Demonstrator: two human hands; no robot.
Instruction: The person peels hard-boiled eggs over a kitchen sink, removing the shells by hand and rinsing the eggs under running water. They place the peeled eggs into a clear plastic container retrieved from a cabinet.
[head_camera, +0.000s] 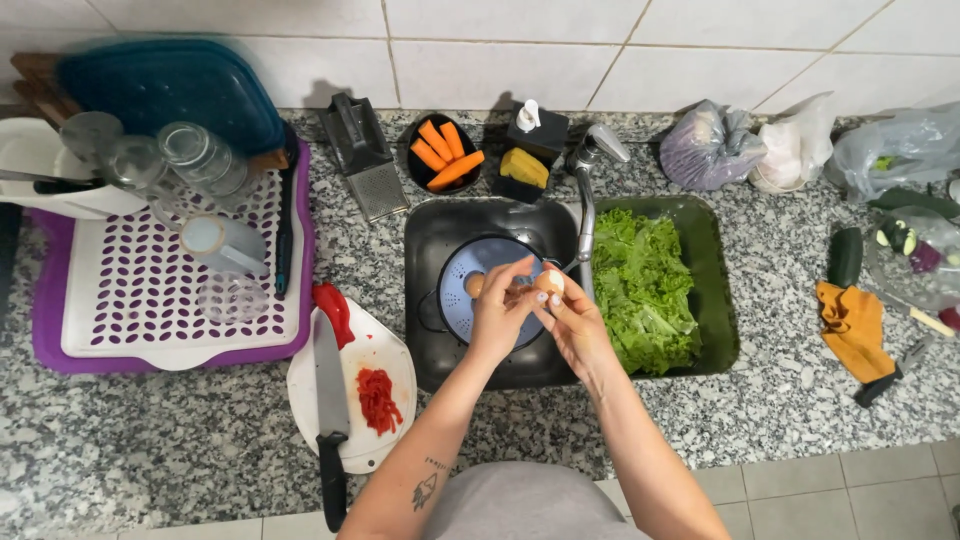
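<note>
Egg (549, 282) sits pinched between the fingertips of the left hand (497, 315) and the right hand (572, 322), held over the sink (425, 250) just above a blue pot lid (470, 265) and beside the lettuce (640, 290). It looks light, smooth and brittle-shelled, probably slippery when wet, so a gentle fingertip hold around its middle seems safest.

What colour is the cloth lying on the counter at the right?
Orange-yellow cloth, seen in the head view.
</note>
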